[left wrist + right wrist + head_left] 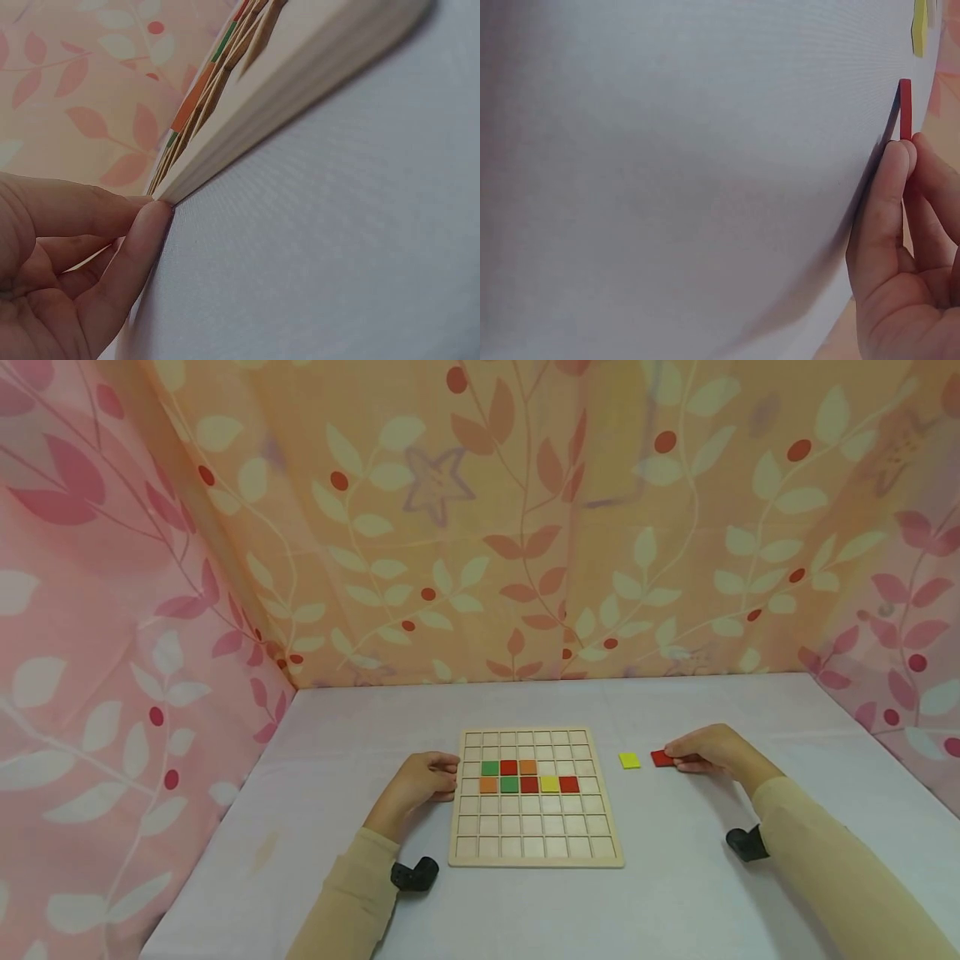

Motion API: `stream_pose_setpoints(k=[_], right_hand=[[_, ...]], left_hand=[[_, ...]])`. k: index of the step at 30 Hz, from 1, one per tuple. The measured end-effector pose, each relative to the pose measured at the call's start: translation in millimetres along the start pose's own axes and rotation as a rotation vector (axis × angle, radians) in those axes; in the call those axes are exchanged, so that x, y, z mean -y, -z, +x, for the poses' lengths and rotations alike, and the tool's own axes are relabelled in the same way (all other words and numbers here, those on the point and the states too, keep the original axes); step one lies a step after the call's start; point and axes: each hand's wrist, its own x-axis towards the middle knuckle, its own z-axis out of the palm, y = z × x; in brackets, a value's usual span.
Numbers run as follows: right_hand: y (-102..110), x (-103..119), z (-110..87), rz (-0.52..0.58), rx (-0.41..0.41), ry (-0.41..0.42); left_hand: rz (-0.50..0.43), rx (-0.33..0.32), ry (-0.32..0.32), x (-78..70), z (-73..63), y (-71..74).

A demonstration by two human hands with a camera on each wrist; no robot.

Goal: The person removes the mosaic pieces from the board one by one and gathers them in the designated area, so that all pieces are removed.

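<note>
Red tile [662, 758] is pinched between the thumb and fingers of the right hand [705, 748]; that grip is closed on the tile's near end. Viewed edge-on from the right wrist, the tile is thin and its far end projects past the fingertips. Contact between tile and surface [525, 910] cannot be confirmed. Just beside it, on the side toward the board [532, 847], a loose yellow tile [629, 761] lies flat.

The left hand [425, 779] grips the left edge of the board between thumb and fingers. The board is pale wood, lies flat on the surface and is divided into seven columns and seven rows.

Third row from the far edge, second to fourth columns, left to right: green [490, 768], red [508, 767], orange [528, 767]. Fourth row, second to sixth columns: orange [488, 785], green [509, 785], red [529, 785], yellow [550, 785], red [569, 785].

Both forearms wear beige sleeves [832, 860], with a black device [415, 874] at each wrist. White cloth covers the surface. Orange leaf-patterned fabric [525, 568] stands behind it; pink patterned fabric [75, 693] flanks both sides.
</note>
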Motion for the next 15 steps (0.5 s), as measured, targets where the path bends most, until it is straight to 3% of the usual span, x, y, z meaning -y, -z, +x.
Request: stream_pose_setpoints(k=[15], right_hand=[[0.6, 1.8, -4.1, -0.012, -0.002, 0.006]], left_hand=[[-0.002, 0.0, 0.002, 0.8, 2.6, 0.1]])
